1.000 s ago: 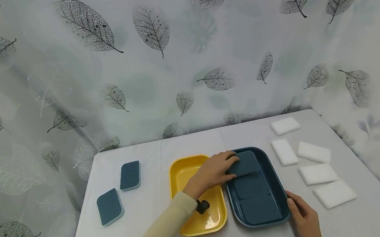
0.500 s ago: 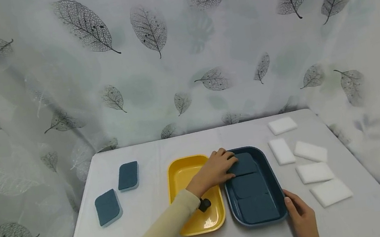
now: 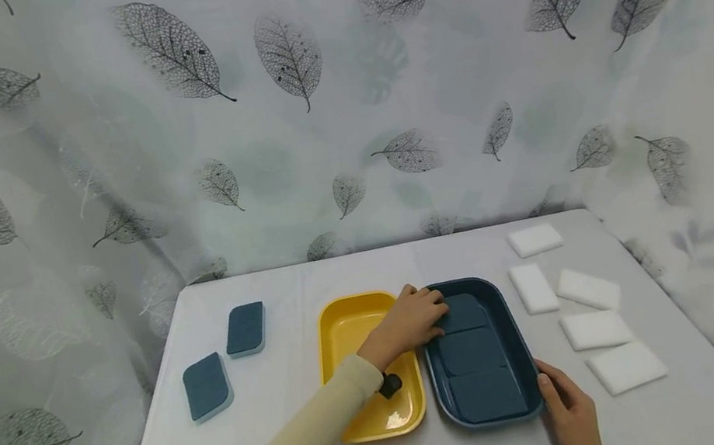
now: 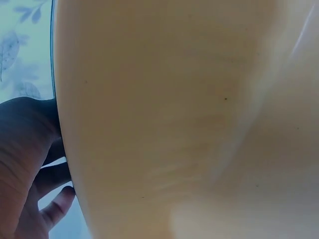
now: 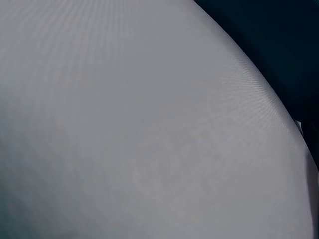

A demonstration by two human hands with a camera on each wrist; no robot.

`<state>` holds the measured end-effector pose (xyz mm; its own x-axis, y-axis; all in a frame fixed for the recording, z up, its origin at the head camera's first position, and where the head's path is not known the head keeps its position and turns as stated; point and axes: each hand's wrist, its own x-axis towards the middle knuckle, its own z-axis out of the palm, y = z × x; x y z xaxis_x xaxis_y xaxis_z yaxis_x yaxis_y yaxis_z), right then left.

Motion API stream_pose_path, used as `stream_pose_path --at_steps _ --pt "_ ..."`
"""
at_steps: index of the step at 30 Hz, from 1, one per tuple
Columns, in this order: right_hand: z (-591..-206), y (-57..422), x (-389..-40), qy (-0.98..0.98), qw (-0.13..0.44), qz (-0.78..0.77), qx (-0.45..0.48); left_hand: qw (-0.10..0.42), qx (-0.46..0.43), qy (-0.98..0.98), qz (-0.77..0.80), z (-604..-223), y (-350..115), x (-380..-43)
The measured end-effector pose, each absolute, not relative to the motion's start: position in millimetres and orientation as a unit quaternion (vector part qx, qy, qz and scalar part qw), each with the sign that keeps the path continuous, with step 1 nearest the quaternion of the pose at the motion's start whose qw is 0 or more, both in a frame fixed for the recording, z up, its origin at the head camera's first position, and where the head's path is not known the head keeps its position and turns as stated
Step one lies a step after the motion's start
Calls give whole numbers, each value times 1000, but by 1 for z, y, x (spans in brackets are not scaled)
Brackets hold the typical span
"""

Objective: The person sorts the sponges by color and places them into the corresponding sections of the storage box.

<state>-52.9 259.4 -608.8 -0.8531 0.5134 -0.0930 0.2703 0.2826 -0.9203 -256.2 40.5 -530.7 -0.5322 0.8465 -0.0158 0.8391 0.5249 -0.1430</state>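
My left hand (image 3: 409, 319) reaches across the yellow tray (image 3: 336, 367) to the left rim of the dark blue tray (image 3: 510, 323). Its fingertips touch the near-left part of the upper blue sponge (image 3: 466, 312); its palm side is hidden in the head view. Below that sponge, two more blue sponges lie flat in a column inside the tray. My right hand (image 3: 571, 411) grips the blue tray's lower right rim between thumb and fingers. In the left wrist view, the fingers of the left hand (image 4: 27, 164) spread beyond the yellow tray's edge (image 4: 72, 149).
Two blue sponges with pale sides, one farther back (image 3: 245, 328) and one nearer (image 3: 207, 386), lie on the white-covered table (image 3: 283, 416) at left. Several white sponge blocks (image 3: 596, 330) lie scattered right of the blue tray. A leaf-patterned curtain (image 3: 298, 209) hangs behind.
The upper blue sponge has settled flat in the blue tray, above the other two. My left hand has drawn slightly back left toward the rim. My right hand keeps its grip.
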Motion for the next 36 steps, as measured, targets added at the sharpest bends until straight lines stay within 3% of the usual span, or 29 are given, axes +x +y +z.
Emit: stream_pose_path --at_steps 13,20,36 --pt "-604 261 -51 -799 126 535 -244 19 -495 -868 0 -523 28 -247" --pt "-604 259 -51 -801 140 532 -237 17 -434 -899 -59 -509 4 -243" --pt "-605 256 -51 -801 147 530 -234 136 -270 -944 -133 -494 -85 -252"
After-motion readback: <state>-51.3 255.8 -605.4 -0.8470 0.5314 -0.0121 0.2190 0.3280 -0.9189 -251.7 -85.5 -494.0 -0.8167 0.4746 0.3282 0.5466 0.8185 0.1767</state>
